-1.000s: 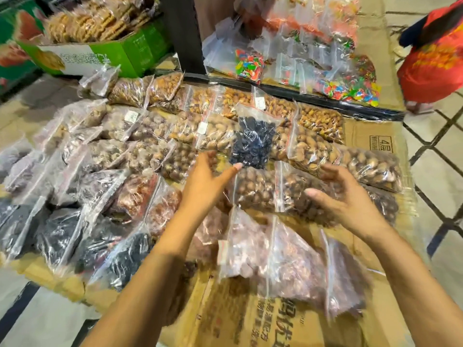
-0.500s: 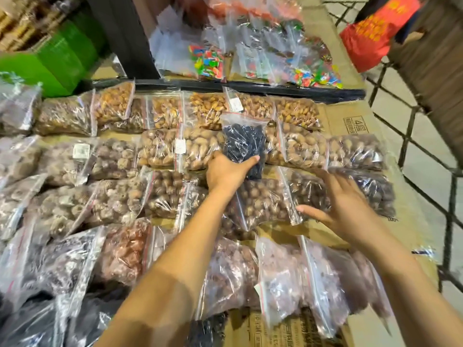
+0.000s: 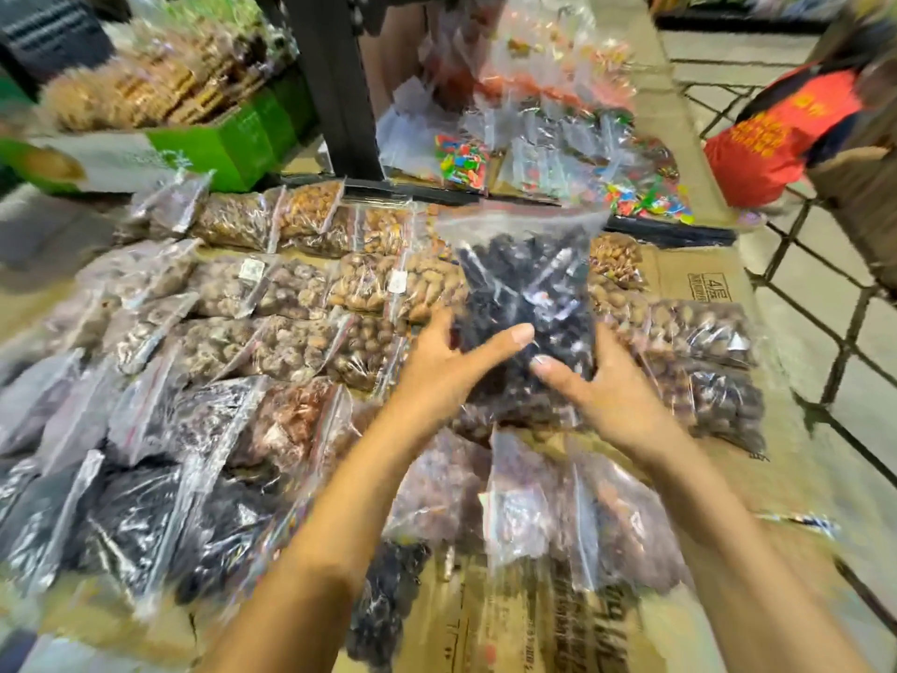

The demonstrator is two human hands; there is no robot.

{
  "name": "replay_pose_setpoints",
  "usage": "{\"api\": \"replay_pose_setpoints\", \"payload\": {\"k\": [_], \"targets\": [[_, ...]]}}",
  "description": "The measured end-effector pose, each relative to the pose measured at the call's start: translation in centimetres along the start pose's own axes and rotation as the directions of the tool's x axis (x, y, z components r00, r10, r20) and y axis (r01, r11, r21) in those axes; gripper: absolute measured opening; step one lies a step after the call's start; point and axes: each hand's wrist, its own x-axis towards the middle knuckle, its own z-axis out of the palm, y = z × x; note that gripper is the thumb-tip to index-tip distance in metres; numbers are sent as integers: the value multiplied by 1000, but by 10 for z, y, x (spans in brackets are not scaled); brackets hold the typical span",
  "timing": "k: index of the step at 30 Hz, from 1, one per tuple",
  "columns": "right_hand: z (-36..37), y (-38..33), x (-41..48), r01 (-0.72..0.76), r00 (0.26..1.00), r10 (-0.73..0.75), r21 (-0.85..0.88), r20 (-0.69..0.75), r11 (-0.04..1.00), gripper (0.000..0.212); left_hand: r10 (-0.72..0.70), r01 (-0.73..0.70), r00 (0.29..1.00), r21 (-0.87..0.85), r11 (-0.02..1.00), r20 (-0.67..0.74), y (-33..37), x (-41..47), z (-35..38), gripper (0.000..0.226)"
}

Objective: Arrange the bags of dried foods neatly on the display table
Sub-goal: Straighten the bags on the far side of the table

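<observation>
Packed bags (image 3: 296, 303) fill left and middle — bare cardboard (image 3: 679, 267) shows at right.

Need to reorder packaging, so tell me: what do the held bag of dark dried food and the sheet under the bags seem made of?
Bag of dark dried food: thin clear plastic film, glossy; the contents show through, with white glints and creases. Sheet under the bags: probably cardboard from flattened boxes, matte brown, with printed marks.
</observation>
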Motion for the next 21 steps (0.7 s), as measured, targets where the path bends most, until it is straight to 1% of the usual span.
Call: {"api": "replay_pose_setpoints", "payload": {"k": [1,2,3,4,6,7,8,10,11,13,15,17,19,20,21], "targets": [[0,2,-9,19,999,-16,101,-31,995,47,-2,3,1000,-41,999,30,-1,-14,4,31],[0,5,-19,11,998,3,210,-68,978,37,-14,18,999,-86,996,38,-5,-25,8,17],[-3,13,-29,-16,993,49,300,-103,954,34,-24,29,999,-118,993,41,-10,-35,13,18],[-7,21,-39,-45,987,101,381,-128,923,39,-34,40,998,-135,990,51,-15,-44,17,28],[-17,42,-57,-120,962,220,478,-160,870,58,-42,49,997,-113,992,71,-22,-65,27,53],[-22,50,-65,-151,949,269,513,-164,845,65,-47,53,997,-106,993,62,-28,-72,31,58],[-28,58,-74,-175,939,307,550,-157,817,70,-53,56,998,-108,993,32,-32,-81,35,58],[-40,72,-90,-196,932,334,580,-141,791,75,-32,19,993,-114,993,-114,-42,-100,39,49],[-46,77,-97,-191,941,314,571,-124,798,75,6,-24,978,-82,996,-208,-48,-112,39,45],[-54,81,-111,-165,971,231,538,-58,827,76,93,-73,915,66,995,-392,-62,-135,34,38],[-58,81,-122,-143,986,168,461,-14,876,73,163,-30,838,254,967,-521,-77,-158,27,41],[-55,76,-130,-92,996,90,326,21,941,70,227,55,764,412,910,-604,-95,-174,18,46],[-49,68,-137,-37,995,22,149,101,988,76,233,120,696,429,895,-679,-109,-185,8,50],[-44,64,-141,-12,988,0,75,156,997,71,223,137,666,410,902,-712,-114,-188,3,55],[-38,60,-146,11,976,-18,34,219,999,60,201,151,643,380,913,-739,-118,-190,-2,60]]}}
